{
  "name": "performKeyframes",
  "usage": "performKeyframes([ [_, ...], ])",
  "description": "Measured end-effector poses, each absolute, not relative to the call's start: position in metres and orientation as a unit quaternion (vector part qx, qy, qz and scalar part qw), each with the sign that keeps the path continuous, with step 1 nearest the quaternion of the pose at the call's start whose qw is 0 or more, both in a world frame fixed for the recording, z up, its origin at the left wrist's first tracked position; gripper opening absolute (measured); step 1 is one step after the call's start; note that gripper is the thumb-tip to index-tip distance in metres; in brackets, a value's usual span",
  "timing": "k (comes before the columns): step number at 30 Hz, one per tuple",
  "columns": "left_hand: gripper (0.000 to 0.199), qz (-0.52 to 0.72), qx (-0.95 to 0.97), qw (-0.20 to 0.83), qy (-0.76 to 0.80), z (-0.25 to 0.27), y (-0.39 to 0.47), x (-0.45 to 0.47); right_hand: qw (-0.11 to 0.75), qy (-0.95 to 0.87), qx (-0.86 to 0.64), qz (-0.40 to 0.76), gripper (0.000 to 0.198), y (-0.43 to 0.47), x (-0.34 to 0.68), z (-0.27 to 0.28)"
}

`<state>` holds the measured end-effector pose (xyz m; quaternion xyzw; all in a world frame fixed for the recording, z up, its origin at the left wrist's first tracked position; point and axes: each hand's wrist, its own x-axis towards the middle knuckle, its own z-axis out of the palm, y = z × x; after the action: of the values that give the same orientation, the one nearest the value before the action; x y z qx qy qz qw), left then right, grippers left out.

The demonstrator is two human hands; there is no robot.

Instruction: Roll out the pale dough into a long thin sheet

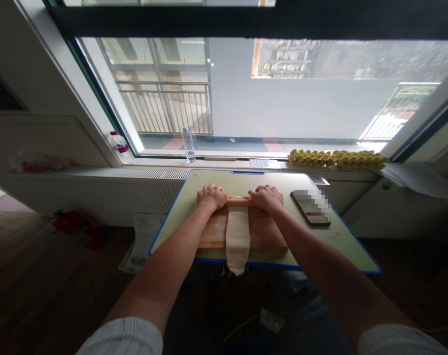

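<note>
A wooden rolling pin (239, 202) lies crosswise near the far side of a wooden board (270, 229). My left hand (212, 196) is closed over its left end and my right hand (267, 198) over its right end. Under the pin runs a long, flat strip of pale dough (238, 234). A little of the dough shows beyond the pin, and its near end hangs over the front edge of the board and table. My fingers hide both ends of the pin.
The board rests on a small blue-edged table (175, 212). A phone (311, 207) lies at its right. On the windowsill stand a clear bottle (189, 145), a bottle with a magenta label (120, 147) and yellow egg trays (336, 159). A red fire extinguisher (79, 228) is at the lower left.
</note>
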<state>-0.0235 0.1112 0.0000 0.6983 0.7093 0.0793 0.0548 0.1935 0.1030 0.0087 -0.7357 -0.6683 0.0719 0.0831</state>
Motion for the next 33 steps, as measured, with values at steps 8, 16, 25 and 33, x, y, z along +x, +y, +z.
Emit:
performKeyframes([
  [8, 0.047, 0.087, 0.702, 0.044, 0.705, -0.0008, 0.1093, -0.023, 0.085, -0.666, -0.737, 0.073, 0.055, 0.1015, 0.1928, 0.0094],
  [16, 0.045, 0.095, 0.7, 0.044, 0.706, -0.0012, 0.1097, -0.0234, 0.092, -0.665, -0.738, 0.072, 0.054, 0.1015, 0.1928, 0.0091],
  [25, 0.045, 0.098, 0.703, 0.041, 0.704, -0.0016, 0.1089, -0.0231, 0.094, -0.667, -0.736, 0.072, 0.055, 0.101, 0.1932, 0.0089],
  [33, 0.046, 0.098, 0.702, 0.041, 0.704, -0.0025, 0.1096, -0.0236, 0.092, -0.668, -0.735, 0.073, 0.055, 0.1006, 0.1931, 0.0095],
])
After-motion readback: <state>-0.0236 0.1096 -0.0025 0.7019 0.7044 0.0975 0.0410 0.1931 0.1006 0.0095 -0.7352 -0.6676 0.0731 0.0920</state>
